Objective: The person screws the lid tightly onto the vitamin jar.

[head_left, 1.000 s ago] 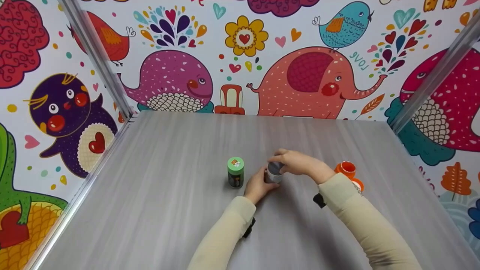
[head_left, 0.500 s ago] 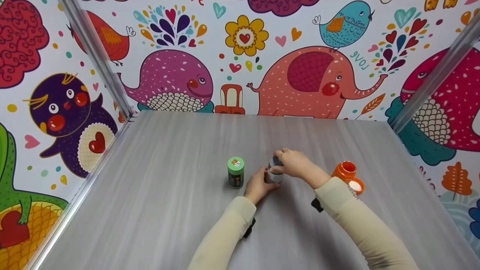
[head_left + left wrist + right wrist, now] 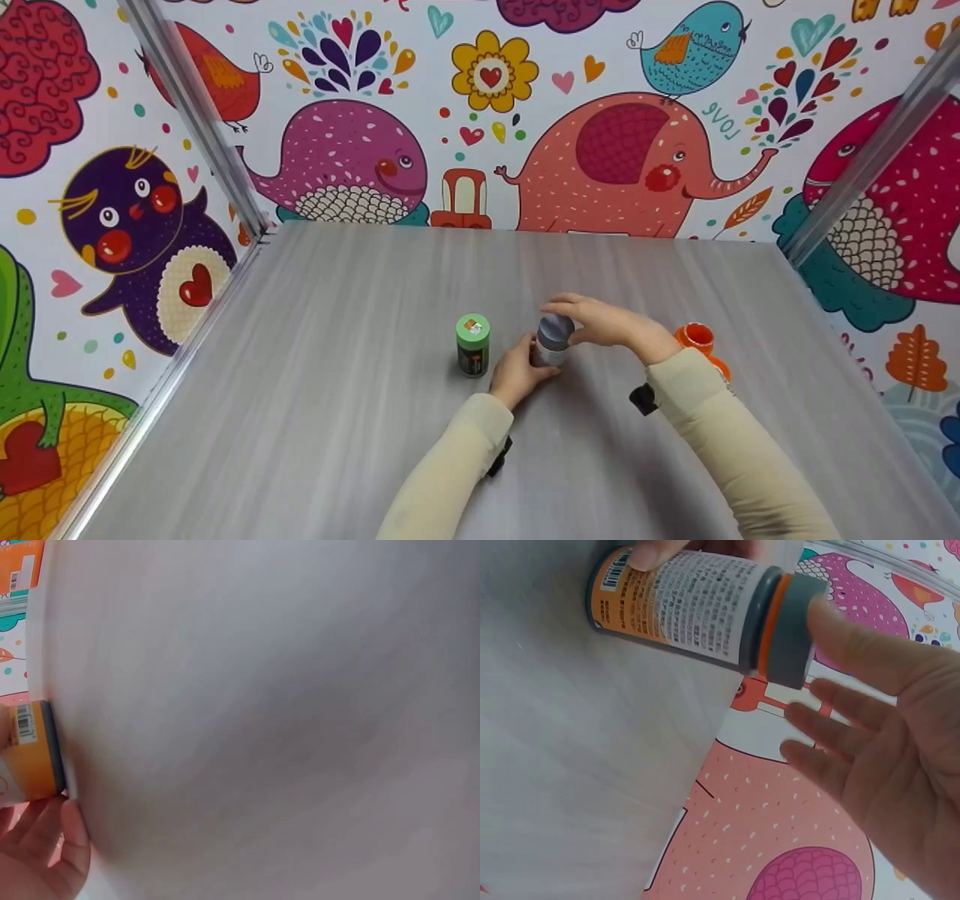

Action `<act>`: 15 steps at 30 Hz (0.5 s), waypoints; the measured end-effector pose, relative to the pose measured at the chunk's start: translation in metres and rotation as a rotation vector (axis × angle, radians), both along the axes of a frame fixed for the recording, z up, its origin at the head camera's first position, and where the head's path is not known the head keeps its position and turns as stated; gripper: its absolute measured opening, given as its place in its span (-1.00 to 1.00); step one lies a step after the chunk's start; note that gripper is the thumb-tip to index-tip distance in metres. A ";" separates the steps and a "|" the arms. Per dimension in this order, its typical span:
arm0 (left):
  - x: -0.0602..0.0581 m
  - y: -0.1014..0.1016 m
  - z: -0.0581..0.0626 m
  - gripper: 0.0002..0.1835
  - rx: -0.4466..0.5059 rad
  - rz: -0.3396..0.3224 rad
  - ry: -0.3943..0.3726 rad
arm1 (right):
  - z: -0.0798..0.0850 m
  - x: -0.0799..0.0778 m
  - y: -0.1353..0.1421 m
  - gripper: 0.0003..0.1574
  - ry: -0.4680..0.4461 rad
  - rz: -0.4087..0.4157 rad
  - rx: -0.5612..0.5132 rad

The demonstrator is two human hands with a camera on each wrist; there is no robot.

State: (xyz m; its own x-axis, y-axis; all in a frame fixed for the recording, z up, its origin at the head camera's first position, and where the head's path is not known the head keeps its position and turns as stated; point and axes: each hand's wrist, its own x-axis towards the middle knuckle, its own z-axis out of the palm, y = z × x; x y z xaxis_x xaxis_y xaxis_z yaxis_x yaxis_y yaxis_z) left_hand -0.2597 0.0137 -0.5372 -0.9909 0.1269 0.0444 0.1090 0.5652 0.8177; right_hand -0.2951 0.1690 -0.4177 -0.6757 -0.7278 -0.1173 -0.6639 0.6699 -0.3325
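Note:
A small plastic bottle with a grey screw lid stands upright on the table in the head view. My left hand grips its lower body; in the left wrist view, the fingers lie at the orange base end. Over at the lid, my right hand is spread. The right wrist view has its thumb against the lid and the other fingers straight and apart from it. An orange ring shows just under the lid, and printed text covers the label. A dark bottle with a green lid stands to the left.
Right of the hands is an uncapped orange bottle. An orange cap lies beside it, partly hidden by the right sleeve. A patterned wall and metal posts border the grey table.
The right hand's fingers have turned back and spread from the grey lid, which now shows more fully. The right sleeve shifted right, covering more of the orange cap. The left hand stayed put.

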 end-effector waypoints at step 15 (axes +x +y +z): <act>0.000 -0.001 -0.001 -0.41 -0.014 0.006 0.001 | -0.003 -0.001 -0.003 -0.50 0.047 0.055 0.007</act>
State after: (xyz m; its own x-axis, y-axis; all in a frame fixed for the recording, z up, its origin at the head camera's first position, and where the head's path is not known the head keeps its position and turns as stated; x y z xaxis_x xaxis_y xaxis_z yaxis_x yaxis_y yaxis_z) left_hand -0.2600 0.0130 -0.5378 -0.9916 0.1217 0.0441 0.1069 0.5771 0.8096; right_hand -0.2965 0.1665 -0.4208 -0.6393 -0.7635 -0.0915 -0.7146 0.6338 -0.2960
